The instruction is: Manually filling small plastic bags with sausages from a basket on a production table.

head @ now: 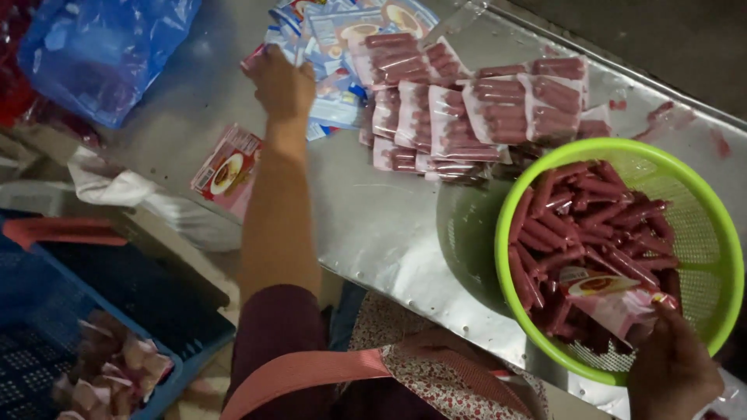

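Note:
My left hand (282, 84) reaches far across the steel table (373, 225) and rests on a loose pile of empty printed pouches (331, 54); whether its fingers grip one I cannot tell. My right hand (671, 365) is at the near rim of a lime-green basket (720, 257) full of red sausages (591, 225). It holds a printed pouch (615, 299) with sausages in it, lying over the heap. Filled clear-fronted sausage packs (467, 117) lie in overlapping rows just beyond the basket.
A blue plastic bag (101, 50) sits at the far left. One empty pouch (227, 167) lies alone near the table's left edge. A blue crate (117, 311) below the table holds several packs. My apron (436, 381) is at the bottom.

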